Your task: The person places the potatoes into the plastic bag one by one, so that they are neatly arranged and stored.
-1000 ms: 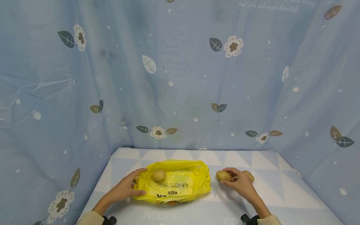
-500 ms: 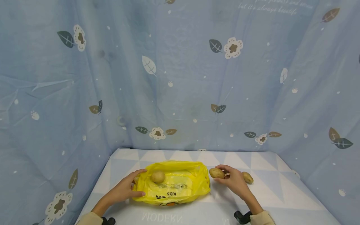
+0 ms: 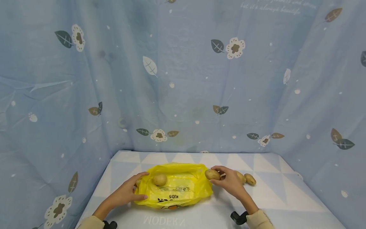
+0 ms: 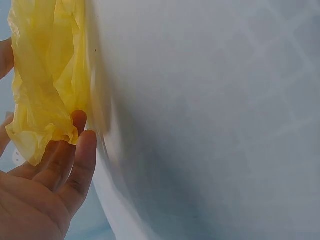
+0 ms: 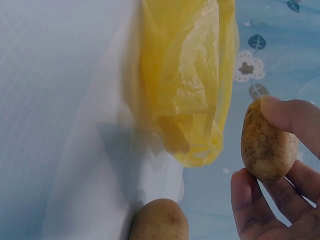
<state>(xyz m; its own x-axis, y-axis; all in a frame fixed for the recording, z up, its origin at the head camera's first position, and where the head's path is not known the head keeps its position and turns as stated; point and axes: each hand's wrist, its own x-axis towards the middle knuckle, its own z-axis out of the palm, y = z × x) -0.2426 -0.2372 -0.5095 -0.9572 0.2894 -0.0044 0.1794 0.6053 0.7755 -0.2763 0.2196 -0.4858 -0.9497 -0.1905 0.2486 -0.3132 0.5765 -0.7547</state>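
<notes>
A yellow plastic bag [image 3: 200,190] lies on the table with its mouth turned up. One potato [image 3: 160,180] rests in its left half. My left hand [image 3: 127,190] holds the bag's left end, thumb on the near rim and forefinger by the far rim; the left wrist view shows its other fingers curled at the bag's end [image 4: 42,110]. Beside the bag's right end my right hand [image 3: 231,182] grips another potato [image 3: 212,174] between thumb and fingers, raised above the table in the right wrist view. That potato [image 5: 267,142] is brownish, with cracked skin.
Right of the right hand, two more potatoes lie on the table: one [image 3: 240,177] partly behind the hand, the other [image 3: 250,179] beside it. A patterned cloth covers the table [image 3: 280,197]. Blue floral curtains [image 3: 183,95] hang behind and at both sides.
My right hand has moved left with its potato, from beside the other potatoes to the bag's right end. A second loose potato has come into view behind it. The left hand stays at the bag.
</notes>
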